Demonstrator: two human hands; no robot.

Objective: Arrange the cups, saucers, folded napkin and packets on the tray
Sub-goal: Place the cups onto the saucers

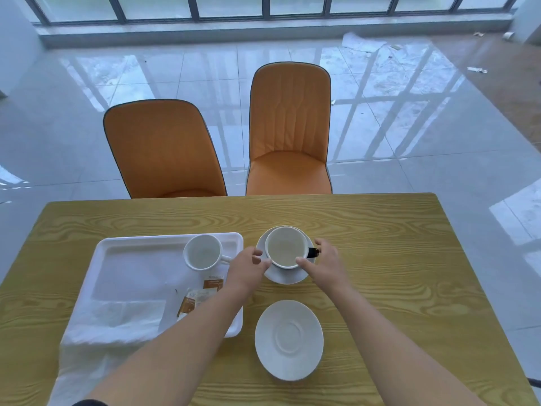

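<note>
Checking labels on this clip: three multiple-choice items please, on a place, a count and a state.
1. The empty saucer lies: A in the tray; B on the table right of the tray; C left of the tray.
2. Cups in view: A one; B three; C two.
3. The cup between the left hand and right hand is: A upright on a second saucer; B tipped over; C upside down.
Key: B, bare wood surrounds it; C, another cup stands in the tray; A, its mouth faces up.
</note>
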